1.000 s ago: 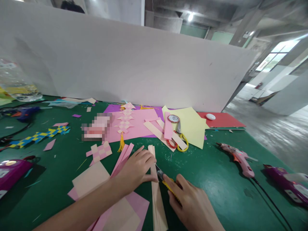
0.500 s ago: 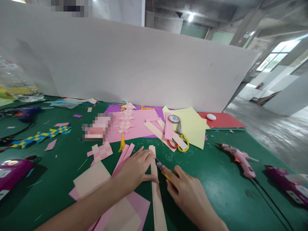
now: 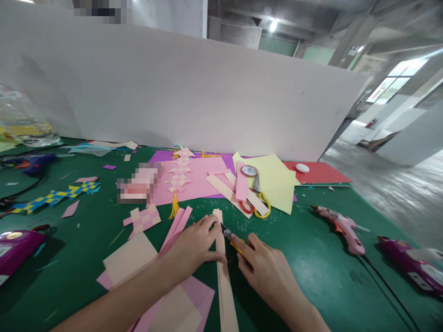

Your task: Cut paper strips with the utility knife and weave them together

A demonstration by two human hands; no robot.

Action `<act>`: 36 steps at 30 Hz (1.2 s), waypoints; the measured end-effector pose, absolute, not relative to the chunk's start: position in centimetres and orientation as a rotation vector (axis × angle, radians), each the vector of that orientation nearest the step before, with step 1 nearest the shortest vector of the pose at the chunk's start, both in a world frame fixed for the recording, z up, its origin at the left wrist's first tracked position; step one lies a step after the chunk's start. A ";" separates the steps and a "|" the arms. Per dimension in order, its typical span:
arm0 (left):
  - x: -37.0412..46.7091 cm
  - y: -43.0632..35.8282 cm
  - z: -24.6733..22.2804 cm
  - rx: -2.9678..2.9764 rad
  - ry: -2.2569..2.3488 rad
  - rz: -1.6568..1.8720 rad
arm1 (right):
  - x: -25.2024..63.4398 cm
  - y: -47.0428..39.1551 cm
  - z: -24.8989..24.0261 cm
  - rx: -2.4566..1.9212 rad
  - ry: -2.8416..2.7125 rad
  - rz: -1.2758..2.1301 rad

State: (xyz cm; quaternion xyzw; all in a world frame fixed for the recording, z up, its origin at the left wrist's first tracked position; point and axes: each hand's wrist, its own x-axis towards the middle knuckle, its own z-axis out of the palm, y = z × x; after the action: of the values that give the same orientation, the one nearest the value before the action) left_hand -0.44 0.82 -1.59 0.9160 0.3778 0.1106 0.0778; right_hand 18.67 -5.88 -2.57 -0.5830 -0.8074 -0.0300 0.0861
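Note:
Long cream paper strips [image 3: 224, 295] lie lengthwise on the green table, running toward me. My left hand [image 3: 199, 240] presses on their far part, its fingertips near the top end and its thumb lower down across them. In my right hand [image 3: 265, 263] is a yellow utility knife [image 3: 238, 250], gripped with its blade pointing up and left. The blade tip is beside the strips' right edge, close to my left fingertips; whether it touches the paper I cannot tell. Pink paper strips [image 3: 176, 228] and cream sheets [image 3: 129, 258] lie under and beside my left forearm.
Scissors [image 3: 263, 207] and a tape roll [image 3: 249, 171] lie among paper pieces farther back. A pink glue gun [image 3: 341, 226] with its cord rests at right, near a purple device [image 3: 410, 265]. Woven pink paper pieces [image 3: 143, 219] are at left. A white board [image 3: 194, 92] stands behind.
The knife and my right hand have shifted very slightly up and left along the strips. My left hand keeps its place on the paper, and the view has moved a little.

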 end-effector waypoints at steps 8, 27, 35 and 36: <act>-0.3 0.7 -1.4 2.745 1.129 0.286 | 18.6 -4.4 -2.0 -1.760 -2.457 -0.087; -0.6 0.8 -2.0 2.817 1.073 0.429 | 19.0 -2.3 -3.2 -1.735 -2.223 -0.081; -1.0 1.8 -1.9 2.951 0.958 0.480 | 20.2 -2.3 -3.4 -1.663 -1.938 0.087; -1.0 1.8 -1.8 2.961 0.940 0.494 | 20.2 -2.3 -3.4 -1.668 -1.936 0.098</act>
State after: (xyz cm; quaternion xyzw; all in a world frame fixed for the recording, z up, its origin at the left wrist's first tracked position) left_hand -0.96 1.80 -1.76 0.9413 0.2988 0.1569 -0.0021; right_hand 20.25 -2.26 -3.42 -0.6247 -0.7249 0.0367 0.2880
